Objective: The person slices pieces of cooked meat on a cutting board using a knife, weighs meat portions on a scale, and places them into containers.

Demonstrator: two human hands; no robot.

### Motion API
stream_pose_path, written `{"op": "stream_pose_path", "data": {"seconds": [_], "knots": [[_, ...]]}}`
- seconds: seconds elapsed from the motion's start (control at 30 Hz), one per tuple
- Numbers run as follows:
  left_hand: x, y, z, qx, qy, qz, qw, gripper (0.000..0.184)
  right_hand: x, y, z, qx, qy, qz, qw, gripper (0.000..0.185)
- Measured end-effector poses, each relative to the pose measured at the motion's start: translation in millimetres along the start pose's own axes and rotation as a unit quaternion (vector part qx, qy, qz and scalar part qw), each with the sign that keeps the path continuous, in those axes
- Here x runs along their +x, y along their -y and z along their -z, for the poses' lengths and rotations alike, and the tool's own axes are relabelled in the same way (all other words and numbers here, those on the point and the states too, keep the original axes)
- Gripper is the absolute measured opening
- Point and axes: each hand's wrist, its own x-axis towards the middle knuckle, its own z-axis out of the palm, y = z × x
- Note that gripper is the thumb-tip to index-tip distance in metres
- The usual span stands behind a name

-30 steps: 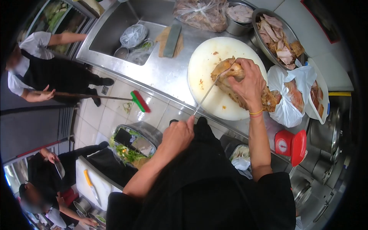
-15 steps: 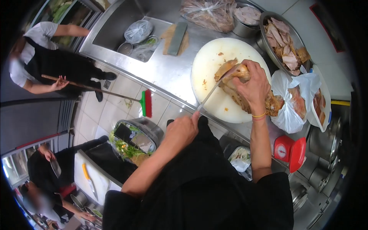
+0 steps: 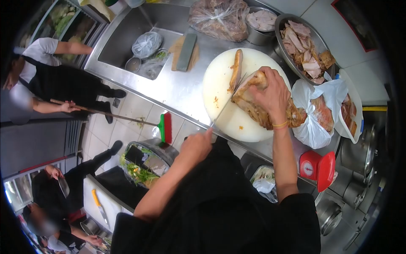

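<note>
My left hand (image 3: 196,147) is wrapped round the handle of a long knife (image 3: 222,112). Its thin blade runs up to the cut end of a browned piece of cooked meat (image 3: 249,103) on the round white cutting board (image 3: 253,133). From above, my right hand (image 3: 272,91) grips that meat, thumb on the near side and fingers over the far side. A cut slice of meat (image 3: 236,70) lies on the board just left of the blade. Small crumbs are scattered around it.
A steel bowl of sliced meat (image 3: 311,46) stands behind the board, near bagged meat (image 3: 218,19). A sharpening stone (image 3: 187,52) lies beside the sink (image 3: 122,38). A red scale (image 3: 311,165) sits at right. At left, one person holds a broom (image 3: 165,127); others work at lower left.
A slice has come away from the meat and now lies to its left on the board. The knife has shifted against the fresh cut face. My right hand still holds the meat.
</note>
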Motion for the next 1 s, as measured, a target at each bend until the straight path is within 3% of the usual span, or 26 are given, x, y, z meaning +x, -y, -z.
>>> {"op": "stream_pose_path", "data": {"seconds": [0.17,0.43,0.57,0.67,0.8,1.0], "knots": [[-16.5,-1.2,10.2,0.016,0.044,0.112,0.993,0.066,28.8,-27.9,-2.9,-0.008,0.088,-0.067,0.994,0.05],[-31.8,-1.8,20.3,-0.017,0.014,0.138,0.99,0.068,46.2,-126.7,-47.0,0.116,0.232,-0.21,0.943,0.068],[-30.2,-24.5,39.0,-0.008,0.047,0.184,0.982,0.066,36.1,-114.0,-47.7,0.084,0.167,-0.224,0.957,0.074],[-34.2,-18.8,38.6,-0.024,0.041,0.171,0.984,0.063,37.8,-118.9,-47.0,0.116,0.207,-0.223,0.945,0.073],[-42.7,-22.1,40.7,-0.031,-0.001,0.177,0.984,0.059,32.7,-129.1,-58.4,0.082,0.174,-0.169,0.967,0.069],[-27.7,-21.3,50.5,-0.022,0.008,0.119,0.993,0.06,32.4,-138.4,-66.1,0.081,0.176,-0.142,0.971,0.065]]}}
